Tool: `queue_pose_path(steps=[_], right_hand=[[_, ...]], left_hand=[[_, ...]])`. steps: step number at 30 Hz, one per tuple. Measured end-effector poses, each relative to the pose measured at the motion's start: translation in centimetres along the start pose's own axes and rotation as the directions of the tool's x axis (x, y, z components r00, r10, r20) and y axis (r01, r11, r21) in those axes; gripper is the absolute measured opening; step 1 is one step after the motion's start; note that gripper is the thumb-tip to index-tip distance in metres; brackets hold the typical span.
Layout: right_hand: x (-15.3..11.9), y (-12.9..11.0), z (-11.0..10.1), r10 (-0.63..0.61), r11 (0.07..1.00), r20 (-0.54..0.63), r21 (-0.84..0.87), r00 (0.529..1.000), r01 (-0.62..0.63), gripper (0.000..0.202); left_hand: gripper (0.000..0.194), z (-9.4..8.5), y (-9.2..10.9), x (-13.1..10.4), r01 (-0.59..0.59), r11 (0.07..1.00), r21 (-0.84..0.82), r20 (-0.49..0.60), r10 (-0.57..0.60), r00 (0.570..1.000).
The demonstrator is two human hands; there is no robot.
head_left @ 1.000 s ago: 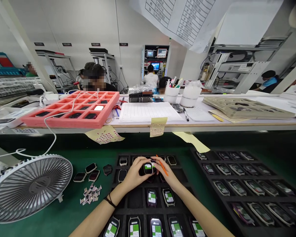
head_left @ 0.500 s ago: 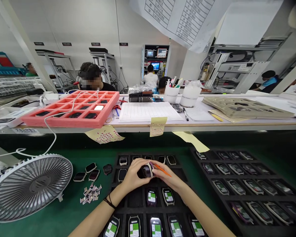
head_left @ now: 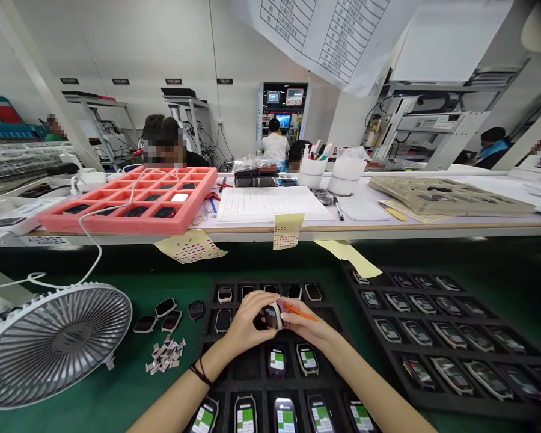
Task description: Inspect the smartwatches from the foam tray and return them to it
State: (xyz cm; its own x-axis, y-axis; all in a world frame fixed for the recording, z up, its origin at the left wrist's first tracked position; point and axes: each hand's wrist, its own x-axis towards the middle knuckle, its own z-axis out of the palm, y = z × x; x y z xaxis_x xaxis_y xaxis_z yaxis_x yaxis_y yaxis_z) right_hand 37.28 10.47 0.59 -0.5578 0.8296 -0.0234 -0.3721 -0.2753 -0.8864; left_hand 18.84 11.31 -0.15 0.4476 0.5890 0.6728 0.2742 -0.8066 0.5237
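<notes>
My left hand (head_left: 249,320) is closed around a watch case (head_left: 273,316) with a dark screen, above the middle black foam tray (head_left: 247,367). From the other side my right hand (head_left: 307,326) pinches the same watch case and also holds a thin orange stick (head_left: 301,312) that points up and left towards it. A small purple part shows between the fingers at the case's right edge. Below the hands, watches with green and white screens (head_left: 277,359) sit in the tray's compartments; watches with dark screens (head_left: 223,320) fill slots at its back left.
A grey fan (head_left: 70,343) stands at the left. Loose watches (head_left: 145,324) and a pile of small metallic pieces (head_left: 166,355) lie beside it. Another black tray (head_left: 403,376) of watches is at the right. The shelf ahead bears a pink foam tray (head_left: 162,224), papers and a grey tray (head_left: 451,207).
The right-hand black tray has shifted left, and a bit of a hand shows at its far right corner. The held watch case has turned slightly and moved a little right between my hands.
</notes>
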Motion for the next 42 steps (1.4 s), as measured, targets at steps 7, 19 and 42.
queue_pose_path(steps=[7, 19, 42], right_hand=[[0.0, -0.1, 0.4, 0.013, 1.0, -0.043, -0.008, 0.999, -0.014, 0.04], [0.0, 0.2, 2.0, -0.022, 0.999, -0.125, 0.025, 0.992, 0.025, 0.04], [-0.6, -1.1, 0.6, -0.491, 0.848, -0.35, -0.403, 0.798, 0.344, 0.05]], left_hand=[[0.061, 0.0, -0.2, 0.0, 0.027, 0.999, 0.017, 0.015, -0.027, 1.0], [0.057, -0.1, 0.1, 0.2, 0.042, 0.999, -0.005, 0.007, -0.042, 0.999], [0.049, -0.4, -0.5, 0.2, 0.255, 0.963, -0.088, 0.02, -0.254, 0.967]])
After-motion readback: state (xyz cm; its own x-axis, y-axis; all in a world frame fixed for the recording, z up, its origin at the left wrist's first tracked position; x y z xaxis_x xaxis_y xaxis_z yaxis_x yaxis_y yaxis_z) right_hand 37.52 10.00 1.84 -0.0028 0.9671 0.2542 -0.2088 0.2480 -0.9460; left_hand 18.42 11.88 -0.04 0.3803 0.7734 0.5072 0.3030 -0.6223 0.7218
